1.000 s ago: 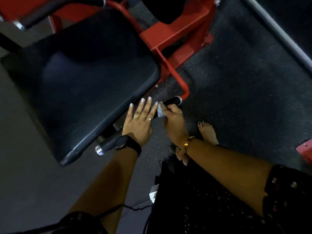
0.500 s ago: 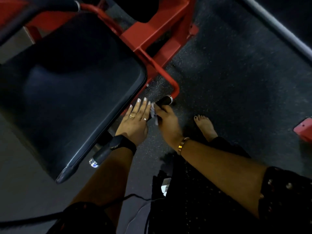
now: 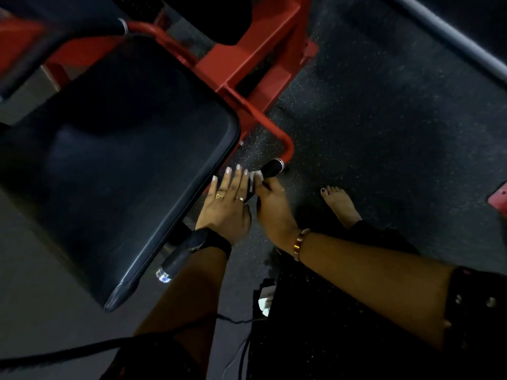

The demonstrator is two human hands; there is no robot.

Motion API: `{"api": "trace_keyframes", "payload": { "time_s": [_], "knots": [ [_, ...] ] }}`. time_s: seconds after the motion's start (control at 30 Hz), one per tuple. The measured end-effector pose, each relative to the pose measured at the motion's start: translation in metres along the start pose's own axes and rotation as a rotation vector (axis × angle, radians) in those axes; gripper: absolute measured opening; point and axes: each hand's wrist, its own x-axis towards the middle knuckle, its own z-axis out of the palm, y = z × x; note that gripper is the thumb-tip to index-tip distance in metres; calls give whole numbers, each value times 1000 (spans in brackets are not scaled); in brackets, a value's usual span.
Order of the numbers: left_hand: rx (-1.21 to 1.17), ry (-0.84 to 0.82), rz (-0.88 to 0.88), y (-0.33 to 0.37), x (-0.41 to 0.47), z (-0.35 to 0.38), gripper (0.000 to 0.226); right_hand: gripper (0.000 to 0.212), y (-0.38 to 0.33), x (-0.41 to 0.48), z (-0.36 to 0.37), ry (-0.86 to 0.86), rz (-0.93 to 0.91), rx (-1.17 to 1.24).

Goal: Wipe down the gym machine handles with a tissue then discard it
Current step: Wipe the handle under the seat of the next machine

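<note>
A black rubber handle (image 3: 271, 167) with chrome end caps runs along the right side of the machine's seat, fixed to a red bar (image 3: 285, 145). Its lower end (image 3: 172, 263) sticks out below my left wrist. My left hand (image 3: 226, 200) lies flat on the handle's middle, fingers straight and together. My right hand (image 3: 271, 204) holds a small white tissue (image 3: 253, 175) against the handle near its upper end, fingers curled round it. Only a corner of the tissue shows.
The black padded seat (image 3: 118, 171) fills the left half, its edge against my left hand. A red frame (image 3: 247, 64) stands behind. My bare foot (image 3: 340, 201) rests on dark speckled rubber floor. A grey bar (image 3: 450, 31) crosses the top right.
My right hand with the tissue has slid a little down the handle toward my left hand, baring more of the upper grip. The left hand stays put.
</note>
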Motion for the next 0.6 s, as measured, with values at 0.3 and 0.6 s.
{"api": "trace_keyframes", "payload": {
  "time_s": [0.3, 0.6],
  "knots": [
    [-46, -38, -2, 1, -1, -2, 78, 30, 29, 75, -11, 61, 298, -70],
    [-33, -59, 5, 0, 1, -4, 80, 28, 23, 25, 6, 97, 133, -2]
  ]
}}
